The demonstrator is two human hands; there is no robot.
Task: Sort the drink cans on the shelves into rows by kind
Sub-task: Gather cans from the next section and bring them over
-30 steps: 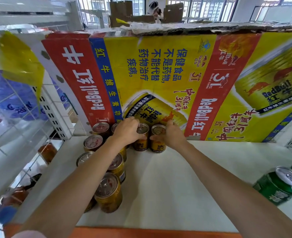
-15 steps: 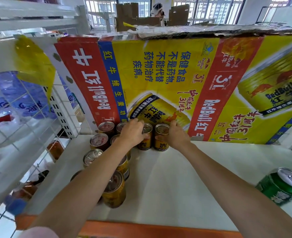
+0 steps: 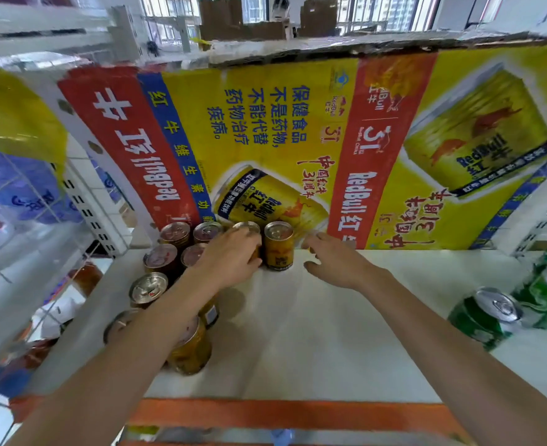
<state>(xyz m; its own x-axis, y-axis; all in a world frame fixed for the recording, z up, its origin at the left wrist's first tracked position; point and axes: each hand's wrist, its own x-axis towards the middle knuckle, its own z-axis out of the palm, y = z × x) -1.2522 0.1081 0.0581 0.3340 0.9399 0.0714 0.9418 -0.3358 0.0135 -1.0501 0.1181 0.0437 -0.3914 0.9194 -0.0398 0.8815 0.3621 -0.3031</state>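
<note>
Cardboard box (image 3: 297, 140) stands just behind grips; green cans (image 3: 491, 317) far right. Left grip (image 3: 230, 259) wraps gold can (image 3: 249, 227); right grip (image 3: 336, 259) loose, empty, beside gold-labelled can (image 3: 278, 246).

Quick tally from what's on the shelf (image 3: 346, 342). Gold cans (image 3: 278, 246): I count around ten, clustered at and behind the left hand (image 3: 230, 262). Four sit in the back row against the cardboard box (image 3: 297, 140), one of them under that hand's fingers, two are in the next row, and roughly four more trail back along the forearm, though the arm hides part of those so I could be off by one. Green cans (image 3: 484, 317): three that I can make out, well off to the right of the right hand (image 3: 336, 262). One box, two hands.
</note>
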